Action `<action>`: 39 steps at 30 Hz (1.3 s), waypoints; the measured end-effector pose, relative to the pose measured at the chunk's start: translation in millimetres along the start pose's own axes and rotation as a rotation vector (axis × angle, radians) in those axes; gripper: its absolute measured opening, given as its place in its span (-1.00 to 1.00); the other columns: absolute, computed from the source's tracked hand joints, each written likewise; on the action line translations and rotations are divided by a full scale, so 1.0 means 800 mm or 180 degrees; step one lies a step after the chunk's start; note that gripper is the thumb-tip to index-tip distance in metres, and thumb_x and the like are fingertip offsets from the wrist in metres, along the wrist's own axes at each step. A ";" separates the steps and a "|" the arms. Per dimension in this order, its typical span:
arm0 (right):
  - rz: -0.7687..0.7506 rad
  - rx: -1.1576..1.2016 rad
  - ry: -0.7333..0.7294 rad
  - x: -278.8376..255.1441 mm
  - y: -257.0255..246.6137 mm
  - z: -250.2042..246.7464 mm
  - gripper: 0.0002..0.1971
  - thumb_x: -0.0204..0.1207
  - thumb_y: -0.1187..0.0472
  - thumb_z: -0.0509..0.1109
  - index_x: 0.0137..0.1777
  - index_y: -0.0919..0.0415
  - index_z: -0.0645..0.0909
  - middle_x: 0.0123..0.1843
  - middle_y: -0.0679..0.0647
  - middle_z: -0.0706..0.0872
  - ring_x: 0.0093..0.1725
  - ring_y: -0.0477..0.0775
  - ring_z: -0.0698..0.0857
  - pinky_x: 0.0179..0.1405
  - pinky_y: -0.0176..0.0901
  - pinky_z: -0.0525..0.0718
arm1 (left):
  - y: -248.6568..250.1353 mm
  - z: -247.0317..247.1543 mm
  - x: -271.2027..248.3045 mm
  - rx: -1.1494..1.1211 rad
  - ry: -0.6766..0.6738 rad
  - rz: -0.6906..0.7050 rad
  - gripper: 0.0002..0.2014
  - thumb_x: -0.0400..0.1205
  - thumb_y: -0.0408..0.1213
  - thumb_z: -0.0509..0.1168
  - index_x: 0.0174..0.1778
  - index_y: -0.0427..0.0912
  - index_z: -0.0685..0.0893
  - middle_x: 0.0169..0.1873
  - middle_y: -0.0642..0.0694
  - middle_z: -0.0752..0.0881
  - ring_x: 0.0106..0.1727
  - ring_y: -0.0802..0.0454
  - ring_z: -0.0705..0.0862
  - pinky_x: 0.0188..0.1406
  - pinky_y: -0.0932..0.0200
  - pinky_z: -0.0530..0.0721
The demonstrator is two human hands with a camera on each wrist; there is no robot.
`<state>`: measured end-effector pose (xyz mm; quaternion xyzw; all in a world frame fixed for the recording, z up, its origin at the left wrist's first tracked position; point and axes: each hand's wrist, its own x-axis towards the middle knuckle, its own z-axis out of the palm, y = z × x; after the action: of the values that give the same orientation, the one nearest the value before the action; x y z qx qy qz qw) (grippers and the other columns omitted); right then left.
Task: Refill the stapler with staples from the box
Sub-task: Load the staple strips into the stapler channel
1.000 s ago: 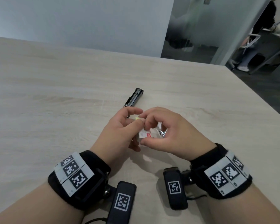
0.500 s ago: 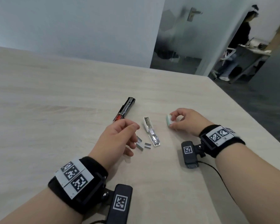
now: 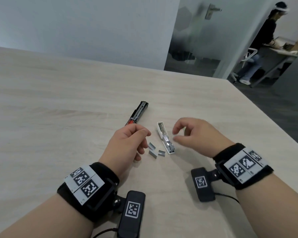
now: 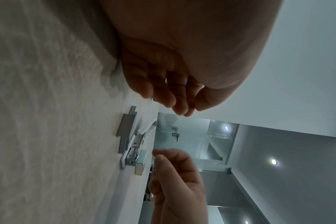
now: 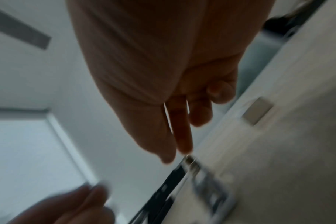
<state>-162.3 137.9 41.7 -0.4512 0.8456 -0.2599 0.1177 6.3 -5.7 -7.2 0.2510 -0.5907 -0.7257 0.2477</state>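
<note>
The black stapler [image 3: 138, 114] lies opened out flat on the table, its red pusher at the near end. A white open tray [image 3: 165, 138] with shiny metal inside lies just right of it. A few loose staple strips [image 3: 155, 151] lie by the tray's near end. The pale green box sleeve [image 4: 141, 162] rests beyond the tray and is hidden behind my right hand in the head view. My left hand [image 3: 144, 134] hovers left of the tray, thumb near the fingertips, nothing seen in it. My right hand [image 3: 176, 134] hovers right of the tray, loosely curled and empty.
The light wooden table [image 3: 58, 109] ends at a right edge close to my right arm. Beyond the far corner are a glass door [image 3: 196, 40] and a person [image 3: 258, 48] at a desk.
A second ago both hands held the box together. Since then the tray and strips came to lie on the table; the right hand set the sleeve down to the right and moved back toward the tray.
</note>
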 end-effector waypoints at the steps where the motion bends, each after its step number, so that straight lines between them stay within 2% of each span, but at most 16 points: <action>1: -0.0131 -0.0056 -0.0230 -0.005 -0.014 0.005 -0.93 0.50 0.19 0.55 -0.11 -0.02 0.75 -0.46 -0.43 0.66 -0.46 -0.27 0.56 -0.37 -0.49 0.50 | 0.001 0.000 0.000 0.0010 0.0011 0.0003 -0.79 0.67 -0.32 0.31 -0.24 -0.12 0.79 -0.45 -0.10 0.65 -0.47 0.03 0.52 -0.55 0.15 0.43; 3: -0.0381 -0.0162 -0.0417 -0.009 -0.034 0.015 -0.96 0.49 0.23 0.55 -0.11 0.08 0.76 -0.43 -0.51 0.65 -0.37 -0.40 0.61 -0.28 -0.55 0.47 | 0.002 -0.001 -0.001 0.0011 0.0030 0.0001 -0.82 0.66 -0.33 0.31 -0.22 -0.16 0.79 -0.46 -0.11 0.64 -0.48 0.03 0.51 -0.57 0.15 0.43; 5: -0.0521 -0.0224 -0.0444 -0.006 -0.044 0.025 -0.94 0.47 0.15 0.57 -0.16 0.01 0.73 -0.34 -0.33 0.70 -0.27 -0.44 0.62 -0.25 -0.53 0.47 | 0.001 -0.002 0.000 0.0012 0.0025 0.0011 -0.81 0.65 -0.34 0.32 -0.23 -0.14 0.79 -0.46 -0.09 0.64 -0.50 0.04 0.51 -0.60 0.17 0.44; 7: -0.0565 -0.0388 -0.0500 0.000 -0.047 0.035 -0.86 0.45 0.04 0.57 -0.22 -0.09 0.65 -0.27 -0.23 0.68 -0.27 -0.34 0.61 -0.28 -0.45 0.45 | 0.001 -0.003 0.000 0.0025 0.0008 0.0012 -0.82 0.65 -0.34 0.32 -0.23 -0.14 0.79 -0.47 -0.08 0.63 -0.50 0.04 0.52 -0.61 0.17 0.45; 9: -0.0614 -0.0605 -0.0532 0.005 -0.049 0.042 -0.85 0.44 0.00 0.55 -0.22 -0.08 0.62 -0.26 -0.21 0.66 -0.27 -0.31 0.58 -0.26 -0.37 0.45 | 0.001 -0.003 0.001 0.0034 -0.0010 -0.0008 -0.83 0.65 -0.36 0.31 -0.21 -0.19 0.78 -0.47 -0.09 0.63 -0.50 0.03 0.51 -0.60 0.17 0.44; 12: -0.0692 -0.0727 -0.0508 0.005 -0.056 0.046 -0.87 0.44 0.02 0.53 -0.20 -0.03 0.62 -0.26 -0.19 0.68 -0.21 -0.20 0.61 -0.23 -0.33 0.51 | -0.001 -0.002 0.000 0.0003 -0.0049 -0.0019 -0.84 0.66 -0.36 0.31 -0.18 -0.32 0.73 -0.49 -0.09 0.63 -0.50 0.03 0.50 -0.60 0.17 0.42; 15: -0.0627 -0.0812 -0.0621 0.006 -0.059 0.051 -0.88 0.43 0.05 0.49 -0.21 -0.02 0.59 -0.17 -0.08 0.76 -0.12 0.01 0.69 -0.12 -0.07 0.67 | -0.003 -0.001 0.002 0.0005 -0.0073 -0.0020 -0.83 0.67 -0.36 0.31 -0.13 -0.40 0.69 -0.49 -0.09 0.63 -0.50 0.03 0.50 -0.60 0.17 0.41; 19: -0.0571 -0.0516 -0.0624 0.006 -0.052 0.056 -0.88 0.44 0.20 0.40 -0.23 -0.03 0.54 -0.21 -0.06 0.74 -0.21 -0.01 0.68 -0.17 -0.03 0.70 | -0.002 -0.001 0.001 -0.0006 -0.0072 -0.0039 -0.82 0.65 -0.33 0.33 -0.15 -0.40 0.70 -0.49 -0.10 0.63 -0.50 0.03 0.49 -0.60 0.18 0.40; 23: -0.0142 0.0469 0.0005 0.000 -0.031 0.041 -0.82 0.52 0.32 0.32 -0.12 -0.01 0.60 -0.31 -0.07 0.68 -0.43 -0.16 0.55 -0.36 -0.29 0.57 | 0.000 0.000 0.000 -0.0005 -0.0071 -0.0029 -0.87 0.56 -0.26 0.35 -0.23 -0.19 0.78 -0.47 -0.11 0.63 -0.50 0.03 0.50 -0.58 0.16 0.40; 26: 0.0246 0.0280 0.0482 0.000 -0.011 0.025 -0.79 0.54 0.32 0.28 -0.22 0.03 0.66 -0.35 -0.10 0.65 -0.43 -0.11 0.55 -0.41 -0.25 0.51 | -0.002 0.001 -0.001 -0.0004 -0.0068 -0.0046 -0.82 0.65 -0.35 0.32 -0.23 -0.16 0.78 -0.45 -0.13 0.63 -0.48 0.02 0.50 -0.57 0.17 0.39; 28: 0.0474 0.0032 0.0402 0.001 -0.003 0.021 -0.80 0.55 0.24 0.28 -0.24 0.05 0.68 -0.30 -0.07 0.71 -0.32 0.01 0.69 -0.34 -0.15 0.59 | -0.001 0.001 -0.001 0.0023 -0.0074 -0.0050 -0.79 0.66 -0.35 0.31 -0.25 -0.14 0.78 -0.45 -0.12 0.63 -0.47 0.02 0.50 -0.56 0.16 0.40; 30: 0.0668 -0.0152 0.0134 0.002 0.000 0.022 -0.78 0.55 0.10 0.30 -0.27 0.15 0.66 -0.28 0.04 0.75 -0.27 0.10 0.74 -0.25 -0.09 0.65 | 0.000 0.001 -0.001 0.0037 -0.0070 -0.0065 -0.77 0.67 -0.36 0.30 -0.27 -0.11 0.78 -0.45 -0.12 0.63 -0.48 0.02 0.51 -0.56 0.16 0.41; 32: 0.0782 -0.0311 -0.0147 0.005 -0.005 0.028 -0.66 0.50 -0.09 0.38 -0.32 0.18 0.61 -0.33 0.07 0.73 -0.31 0.07 0.68 -0.26 -0.07 0.64 | 0.001 0.001 -0.002 0.0031 -0.0057 -0.0089 -0.77 0.67 -0.37 0.30 -0.27 -0.12 0.78 -0.45 -0.11 0.63 -0.48 0.01 0.52 -0.57 0.16 0.42; 34: 0.0831 -0.0483 -0.0350 0.007 -0.011 0.033 -0.59 0.42 -0.21 0.48 -0.25 0.19 0.68 -0.32 0.01 0.73 -0.31 0.01 0.66 -0.24 -0.05 0.65 | 0.002 0.002 -0.003 -0.0010 -0.0063 -0.0116 -0.79 0.67 -0.38 0.30 -0.24 -0.16 0.78 -0.44 -0.12 0.63 -0.47 0.00 0.54 -0.58 0.16 0.43; 36: 0.0810 -0.0573 -0.0460 0.010 -0.016 0.037 -0.63 0.38 -0.17 0.52 -0.20 0.17 0.70 -0.30 -0.03 0.70 -0.28 0.00 0.66 -0.27 -0.08 0.61 | 0.003 0.002 -0.005 -0.0064 -0.0069 -0.0150 -0.83 0.67 -0.40 0.30 -0.19 -0.23 0.77 -0.42 -0.13 0.64 -0.46 0.00 0.57 -0.56 0.13 0.44; 39: 0.0774 -0.0437 -0.0388 0.010 -0.018 0.038 -0.76 0.43 -0.07 0.49 -0.25 0.09 0.67 -0.27 -0.04 0.77 -0.24 0.02 0.72 -0.26 -0.10 0.64 | 0.004 0.002 -0.006 -0.0101 -0.0078 -0.0168 -0.88 0.67 -0.40 0.32 -0.11 -0.27 0.75 -0.36 -0.10 0.70 -0.41 0.02 0.65 -0.56 0.14 0.52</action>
<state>-143.5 114.5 24.7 -0.3674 0.9011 -0.1573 0.1683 9.1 -2.0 -3.5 0.2536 -0.5753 -0.7443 0.2251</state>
